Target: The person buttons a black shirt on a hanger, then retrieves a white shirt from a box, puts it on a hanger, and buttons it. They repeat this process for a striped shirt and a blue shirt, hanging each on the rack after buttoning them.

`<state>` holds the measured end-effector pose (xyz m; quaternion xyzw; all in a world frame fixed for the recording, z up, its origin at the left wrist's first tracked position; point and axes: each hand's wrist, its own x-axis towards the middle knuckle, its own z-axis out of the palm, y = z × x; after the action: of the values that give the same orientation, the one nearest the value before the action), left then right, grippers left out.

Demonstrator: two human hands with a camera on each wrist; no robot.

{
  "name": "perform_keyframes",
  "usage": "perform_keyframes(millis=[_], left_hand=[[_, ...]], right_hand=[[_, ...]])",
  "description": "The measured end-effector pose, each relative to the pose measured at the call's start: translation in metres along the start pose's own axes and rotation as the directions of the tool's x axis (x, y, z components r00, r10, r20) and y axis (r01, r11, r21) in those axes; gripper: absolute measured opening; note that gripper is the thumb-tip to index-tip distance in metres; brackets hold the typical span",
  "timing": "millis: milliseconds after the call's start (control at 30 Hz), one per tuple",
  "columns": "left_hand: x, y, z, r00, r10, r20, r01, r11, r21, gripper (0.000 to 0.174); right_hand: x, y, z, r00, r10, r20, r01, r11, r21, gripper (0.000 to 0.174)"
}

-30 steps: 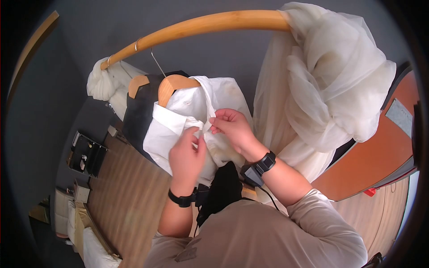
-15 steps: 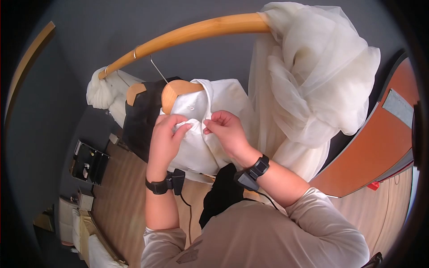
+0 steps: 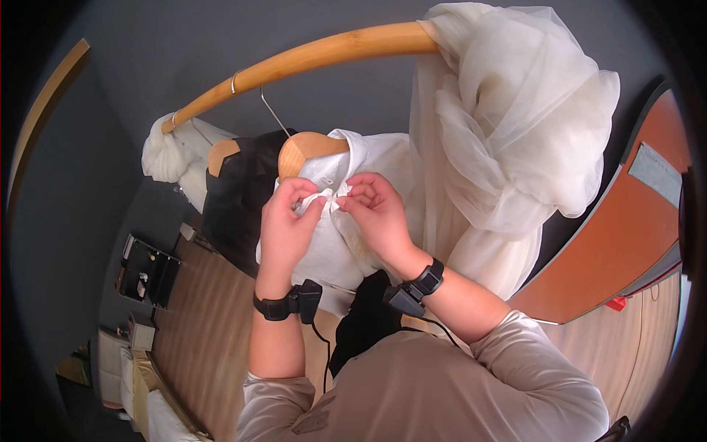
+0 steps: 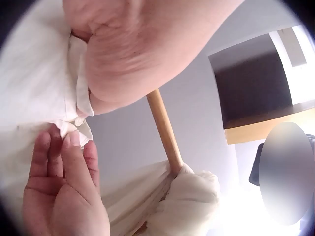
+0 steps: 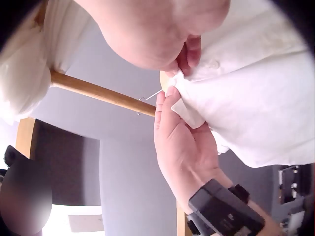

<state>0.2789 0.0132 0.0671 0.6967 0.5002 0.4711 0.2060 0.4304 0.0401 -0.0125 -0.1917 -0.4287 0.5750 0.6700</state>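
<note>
A white shirt [image 3: 390, 158] hangs on a wooden hanger [image 3: 292, 156], its collar front between my two hands. My left hand [image 3: 286, 225] pinches one side of the collar with thumb and fingers. Close beside it, my right hand [image 3: 379, 221] pinches the other side, fingertips almost meeting the left ones. In the left wrist view a small button [image 4: 78, 120] shows at the collar edge, just above the right hand's fingertips. The right wrist view shows a collar flap [image 5: 188, 114] lying against the left palm.
The hanger hooks over a wooden rail [image 3: 324, 50]. Behind the shirt, to the left, hangs a black garment [image 3: 239, 195] on another hanger. Sheer white drapery [image 3: 515, 132] is bunched round the rail's right end. An orange-brown panel [image 3: 611, 236] stands at the right.
My left hand first moved left, apart from the right one, then came back right until the fingertips nearly meet at the collar. The right hand stayed near the collar, pinching it.
</note>
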Motion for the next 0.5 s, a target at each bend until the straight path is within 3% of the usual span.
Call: perform_keyframes(millis=[100,300,400,500], left_hand=[[0.001,0.000,0.003,0.998,0.062,-0.020,-0.061,0.996,0.067,0.018],[-0.001,0.000,0.010,0.990,0.128,-0.061,-0.121,0.986,0.114,0.019],[-0.004,0.011,0.015,0.989,0.123,-0.085,-0.108,0.980,0.165,0.021],[-0.001,0.007,0.015,0.986,0.100,-0.132,-0.082,0.987,0.138,0.020]], right_hand=[[0.001,0.003,0.000,1.000,-0.012,0.007,0.011,0.999,0.049,0.017],[-0.001,0.005,-0.002,0.999,-0.047,0.018,0.048,0.998,-0.037,0.010],[-0.006,-0.005,0.001,0.991,-0.134,-0.015,0.123,0.944,-0.306,0.012],[-0.007,0.005,0.005,0.955,-0.298,0.000,0.271,0.869,-0.415,0.020]])
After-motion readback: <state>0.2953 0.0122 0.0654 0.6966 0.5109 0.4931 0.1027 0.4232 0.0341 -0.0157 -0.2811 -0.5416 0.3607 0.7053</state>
